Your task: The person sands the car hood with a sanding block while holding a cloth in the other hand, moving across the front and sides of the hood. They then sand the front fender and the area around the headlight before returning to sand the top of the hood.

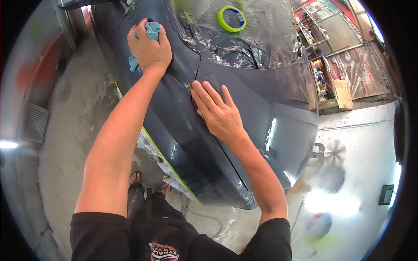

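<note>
A dark grey car body panel (183, 126) runs across the middle of the view. My left hand (149, 48) presses a crumpled blue cloth (152, 30) against the panel near its upper end. My right hand (217, 111) lies flat on the panel lower down, fingers spread over a dark sheet of sandpaper (208, 81) whose edge shows beyond my fingertips. The car's window (257, 39) is covered with clear plastic masking film, and a roll of green masking tape (231, 18) rests on it.
Yellow-green tape with plastic (150, 143) hangs along the panel's lower edge. My sandalled feet (148, 185) stand on a grey concrete floor (74, 130). A floor grate (35, 124) lies at the left. Shelves with cans (321, 74) and a cardboard box (343, 93) stand at the right.
</note>
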{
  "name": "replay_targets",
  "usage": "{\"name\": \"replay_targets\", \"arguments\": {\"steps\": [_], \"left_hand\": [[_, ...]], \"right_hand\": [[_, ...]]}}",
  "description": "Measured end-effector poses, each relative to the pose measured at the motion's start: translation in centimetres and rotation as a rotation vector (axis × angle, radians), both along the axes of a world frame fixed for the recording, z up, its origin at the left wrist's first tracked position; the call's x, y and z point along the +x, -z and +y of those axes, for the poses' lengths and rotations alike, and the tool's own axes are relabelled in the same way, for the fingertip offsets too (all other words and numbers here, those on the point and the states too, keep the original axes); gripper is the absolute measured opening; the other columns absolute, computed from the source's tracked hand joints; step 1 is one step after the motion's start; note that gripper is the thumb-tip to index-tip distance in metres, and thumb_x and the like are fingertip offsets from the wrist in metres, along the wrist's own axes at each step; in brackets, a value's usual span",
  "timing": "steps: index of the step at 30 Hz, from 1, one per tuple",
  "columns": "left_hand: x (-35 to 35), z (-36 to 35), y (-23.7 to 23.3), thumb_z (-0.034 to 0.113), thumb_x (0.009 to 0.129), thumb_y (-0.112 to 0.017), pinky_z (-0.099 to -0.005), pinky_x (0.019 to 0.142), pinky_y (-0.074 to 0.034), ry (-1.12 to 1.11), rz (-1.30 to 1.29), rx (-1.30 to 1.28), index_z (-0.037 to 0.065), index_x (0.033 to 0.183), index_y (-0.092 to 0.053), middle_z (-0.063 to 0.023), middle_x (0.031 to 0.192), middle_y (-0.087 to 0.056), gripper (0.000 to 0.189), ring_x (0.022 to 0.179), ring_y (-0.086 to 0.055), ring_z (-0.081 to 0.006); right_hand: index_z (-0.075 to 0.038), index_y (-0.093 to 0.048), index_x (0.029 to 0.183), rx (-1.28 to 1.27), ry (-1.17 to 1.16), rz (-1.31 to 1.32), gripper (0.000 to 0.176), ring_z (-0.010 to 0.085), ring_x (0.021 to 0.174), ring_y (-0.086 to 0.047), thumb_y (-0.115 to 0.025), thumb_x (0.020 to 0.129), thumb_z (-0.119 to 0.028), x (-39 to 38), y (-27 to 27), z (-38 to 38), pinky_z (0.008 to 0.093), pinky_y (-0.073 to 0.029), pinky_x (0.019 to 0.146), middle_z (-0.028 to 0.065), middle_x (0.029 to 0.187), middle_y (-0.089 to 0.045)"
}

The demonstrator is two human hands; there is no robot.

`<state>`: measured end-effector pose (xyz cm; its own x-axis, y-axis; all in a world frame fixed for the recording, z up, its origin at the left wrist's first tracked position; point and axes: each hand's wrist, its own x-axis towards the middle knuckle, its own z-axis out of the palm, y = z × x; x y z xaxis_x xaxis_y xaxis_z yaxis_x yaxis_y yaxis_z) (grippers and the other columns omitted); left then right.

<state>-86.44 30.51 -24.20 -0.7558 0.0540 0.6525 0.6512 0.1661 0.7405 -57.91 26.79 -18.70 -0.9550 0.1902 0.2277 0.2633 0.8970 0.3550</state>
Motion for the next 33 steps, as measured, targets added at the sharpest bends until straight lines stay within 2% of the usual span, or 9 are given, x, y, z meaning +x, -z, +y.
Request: {"name": "replay_targets", "arguments": {"steps": [3, 7, 11, 15, 18, 19, 23, 26, 33], "left_hand": [[0.0, -0.3, 0.1, 0.036, 0.101, -0.073, -0.0541, 0.112, -0.044, -0.010, -0.008, -0.006, 0.008, 0.141, -0.059, -0.0224, 0.141, -0.058, 0.050, 0.135, -0.051, -0.0432], [0.4, -0.6, 0.4, 0.035, 0.101, -0.073, -0.0539, 0.112, -0.044, -0.020, -0.003, -0.019, 0.009, 0.141, -0.058, -0.0222, 0.142, -0.057, 0.050, 0.135, -0.051, -0.0430], [0.3, -0.2, 0.2, 0.037, 0.101, -0.072, -0.0541, 0.112, -0.044, -0.003, -0.008, -0.005, 0.010, 0.143, -0.058, -0.0229, 0.143, -0.055, 0.052, 0.135, -0.052, -0.0434], [0.0, -0.3, 0.3, 0.038, 0.100, -0.072, -0.0595, 0.112, -0.043, 0.018, -0.018, 0.003, 0.011, 0.145, -0.055, -0.0284, 0.149, -0.048, 0.055, 0.133, -0.052, -0.0486], [0.2, -0.4, 0.1, 0.037, 0.100, -0.072, -0.0597, 0.113, -0.042, 0.032, -0.046, 0.008, 0.011, 0.145, -0.055, -0.0289, 0.149, -0.048, 0.055, 0.134, -0.052, -0.0489], [0.1, -0.3, -0.1, 0.037, 0.099, -0.072, -0.0597, 0.114, -0.042, 0.029, -0.045, 0.004, 0.011, 0.145, -0.055, -0.0288, 0.149, -0.049, 0.055, 0.134, -0.052, -0.0489], [0.2, -0.4, 0.0, 0.038, 0.101, -0.071, -0.0576, 0.114, -0.042, 0.024, -0.037, -0.003, 0.012, 0.145, -0.056, -0.0263, 0.148, -0.050, 0.053, 0.135, -0.051, -0.0472], [0.3, -0.5, -0.1, 0.039, 0.103, -0.070, -0.0561, 0.113, -0.043, 0.006, -0.047, -0.012, 0.011, 0.145, -0.056, -0.0252, 0.148, -0.051, 0.052, 0.135, -0.051, -0.0458], [-0.2, -0.4, 0.5, 0.037, 0.101, -0.070, -0.0593, 0.112, -0.043, 0.054, -0.025, -0.032, 0.012, 0.147, -0.053, -0.0268, 0.151, -0.046, 0.055, 0.133, -0.052, -0.0485]], "right_hand": [[-0.011, -0.061, 0.155, -0.095, 0.022, -0.064, 0.059, 0.0198, 0.156, -0.045, -0.068, 0.098, -0.023, 3.6, -0.5, -1.2, 0.0534, -0.041, 0.123, 0.0006, 0.171, -0.047], [-0.009, -0.060, 0.155, 0.079, 0.032, -0.064, 0.057, 0.0224, 0.155, -0.046, -0.058, 0.099, -0.020, 1.2, -0.3, -1.0, 0.0562, -0.041, 0.122, 0.0023, 0.170, -0.049], [-0.011, -0.060, 0.156, 0.105, 0.153, -0.008, 0.057, 0.0239, 0.156, -0.045, -0.059, 0.100, -0.019, -0.4, 0.7, -2.4, 0.0551, -0.040, 0.125, 0.0028, 0.170, -0.048], [-0.009, -0.061, 0.155, -0.062, 0.012, -0.091, 0.055, 0.0254, 0.159, -0.042, -0.066, 0.101, -0.021, 2.9, 0.6, -1.3, 0.0530, -0.039, 0.125, 0.0025, 0.173, -0.044], [-0.010, -0.062, 0.153, -0.077, 0.079, 0.092, 0.053, 0.0234, 0.158, -0.043, -0.068, 0.101, -0.021, 0.4, 1.0, -0.8, 0.0529, -0.038, 0.126, 0.0021, 0.173, -0.045], [-0.010, -0.061, 0.153, -0.104, 0.064, 0.166, 0.055, 0.0218, 0.158, -0.043, -0.069, 0.100, -0.021, -0.2, 1.7, -0.4, 0.0568, -0.036, 0.127, 0.0022, 0.171, -0.047], [-0.013, -0.053, 0.161, -0.260, 0.068, -0.062, 0.070, 0.0201, 0.161, -0.039, -0.075, 0.097, -0.029, 2.2, 0.9, -1.9, 0.0666, -0.028, 0.127, 0.0007, 0.173, -0.045], [-0.014, -0.050, 0.163, -0.298, 0.167, -0.126, 0.073, 0.0193, 0.162, -0.037, -0.074, 0.097, -0.034, 6.1, 1.6, -2.9, 0.0669, -0.026, 0.128, 0.0001, 0.174, -0.043], [-0.013, -0.045, 0.166, -0.304, 0.183, 0.014, 0.072, 0.0224, 0.162, -0.035, -0.064, 0.104, -0.043, 0.3, 0.9, -3.3, 0.0651, -0.025, 0.130, 0.0014, 0.178, -0.037]]}}
